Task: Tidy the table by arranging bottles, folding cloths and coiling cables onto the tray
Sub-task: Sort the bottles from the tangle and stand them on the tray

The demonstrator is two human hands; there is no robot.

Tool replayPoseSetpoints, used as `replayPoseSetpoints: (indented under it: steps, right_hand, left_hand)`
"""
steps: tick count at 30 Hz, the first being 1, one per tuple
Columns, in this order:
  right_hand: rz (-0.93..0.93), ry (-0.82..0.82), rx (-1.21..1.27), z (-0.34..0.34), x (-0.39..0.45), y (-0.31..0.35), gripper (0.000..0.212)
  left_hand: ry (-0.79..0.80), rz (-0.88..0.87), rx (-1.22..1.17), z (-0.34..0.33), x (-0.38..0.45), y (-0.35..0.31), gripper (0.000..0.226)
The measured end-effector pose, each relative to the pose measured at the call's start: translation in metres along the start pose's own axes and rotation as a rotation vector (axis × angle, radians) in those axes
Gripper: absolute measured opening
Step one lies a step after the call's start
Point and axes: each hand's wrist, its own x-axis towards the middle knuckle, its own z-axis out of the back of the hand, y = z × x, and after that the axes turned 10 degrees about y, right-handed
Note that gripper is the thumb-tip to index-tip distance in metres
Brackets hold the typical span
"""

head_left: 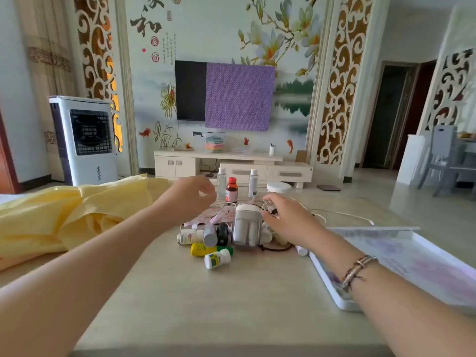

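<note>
A heap of small bottles lies mid-table: a white tube (189,237), a yellow bottle (202,249), a white bottle with a green label (217,258) and a silver-grey container (246,228). Behind them stand a red-capped brown bottle (231,190) and two clear bottles (221,184). A pink patterned cloth (216,217) lies under the heap. My left hand (192,195) hovers over it with loosely curled fingers. My right hand (286,219) pinches the tangled white cable (342,215) beside the silver container. The white tray (332,282) lies at the right.
A large yellow cloth (64,217) is bunched over the table's left side. A white round lid (278,187) sits behind the cable tangle, and a dark cord (277,249) lies by the bottles. The near table (206,305) is bare wood-tone.
</note>
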Motion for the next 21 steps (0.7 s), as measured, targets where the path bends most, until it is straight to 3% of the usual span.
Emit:
replayPoseSetpoints:
  steps: [6, 12, 17, 21]
  right_hand:
    - [0.019, 0.098, -0.073, -0.03, 0.01, -0.015, 0.046]
    - [0.131, 0.13, -0.285, -0.061, 0.042, -0.028, 0.081]
    - [0.166, 0.172, -0.369, -0.082, 0.062, -0.032, 0.096]
    - [0.175, 0.159, -0.429, -0.087, 0.067, -0.031, 0.096]
  left_hand:
    - [0.052, 0.084, -0.072, -0.042, 0.012, 0.019, 0.019]
    - [0.051, 0.136, -0.149, -0.073, 0.036, 0.034, 0.023]
    - [0.098, 0.18, -0.215, -0.102, 0.054, 0.04, 0.026]
    - [0.039, 0.236, -0.303, -0.11, 0.059, 0.042, 0.03]
